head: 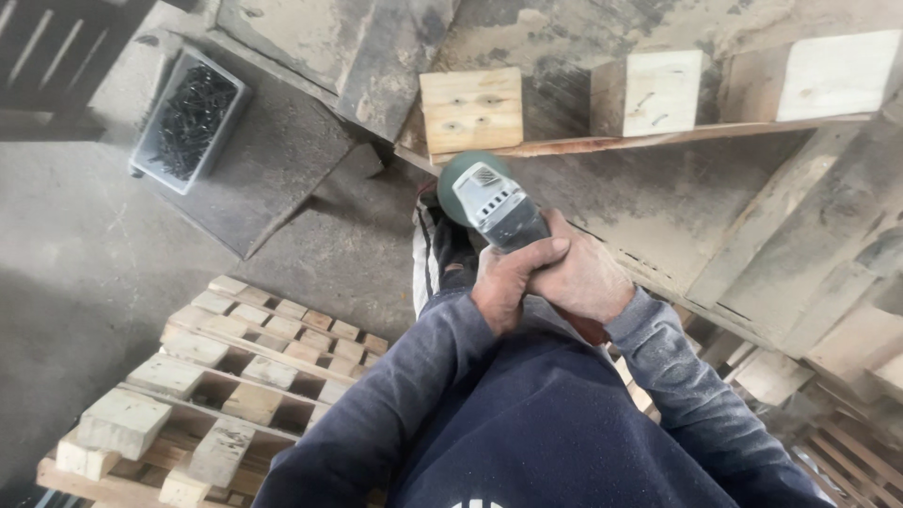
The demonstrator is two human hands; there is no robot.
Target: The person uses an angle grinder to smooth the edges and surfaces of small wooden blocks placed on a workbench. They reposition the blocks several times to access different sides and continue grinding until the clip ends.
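A person in a dark blue sweatshirt is looking down at their own two hands, which are clasping a power tool (491, 199) close to the chest. The tool has a rounded green head and a grey body. The left hand (508, 282) is wrapping around the tool's rear body, fingers pressed together over the casing in a closed grip. The right hand (585, 276) is lying just beside and partly over the left, its grip also closed on the same body; the fingers underneath are hidden.

The green head is pointing away from the grip, toward a wooden pallet (715, 179) standing just beyond it. A pale square wood block (471, 109) with nail marks is sitting directly ahead of the tool's head, with two more blocks to the right of it along the same board.

Far to the left of the grip and ahead, a grey plastic box of dark screws (188, 120) is resting on the concrete floor (75, 245). Below and left of the grip, a stack of pallets (216, 376) is lying flat.
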